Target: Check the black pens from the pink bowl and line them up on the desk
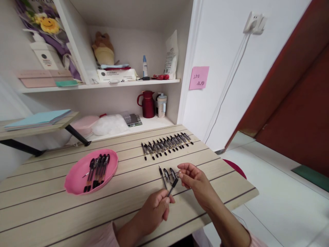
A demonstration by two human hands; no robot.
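My left hand (158, 207) is closed around the barrel of a pen (174, 183), whose black grip slants up to the right. At the pen's tip, my right hand (191, 176) pinches thumb and finger together; a small pale bit shows there, too small to name. Just beyond my hands lie an uncapped pen (161, 174) and two black pen caps with clips, one a cap (166, 175) in the middle, the other a cap (172, 173) partly behind the held pen. Farther back, a slanting row of pens (164, 145) lies side by side on the table.
A pink scalloped tray (70, 183) with several capped pens (99, 168) stands on the left of the slatted wooden table (51, 212). Behind it, shelves hold a red jug (148, 104), a tumbler (161, 106) and a white plastic bag (110, 125). A small raised stand (61, 121) carries papers.
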